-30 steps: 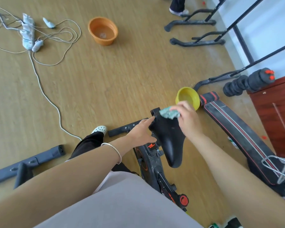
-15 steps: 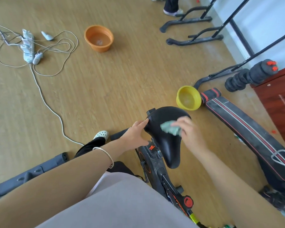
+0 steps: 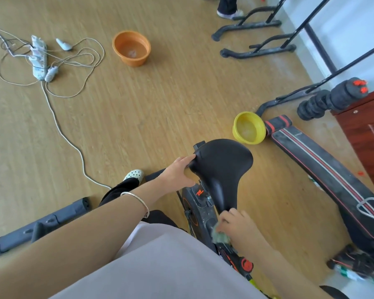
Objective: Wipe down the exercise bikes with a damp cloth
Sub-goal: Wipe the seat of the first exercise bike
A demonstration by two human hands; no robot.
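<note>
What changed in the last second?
The right hand, gripping the cloth, swept from the saddle's wide far end back to its narrow nose, towards the person. The left hand stayed against the saddle's left side; the yellow bowl and orange bowl did not move.

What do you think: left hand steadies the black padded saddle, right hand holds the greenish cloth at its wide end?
Wrong end: head view shows the right hand holding the greenish cloth by the narrow end of the black padded saddle.
</note>
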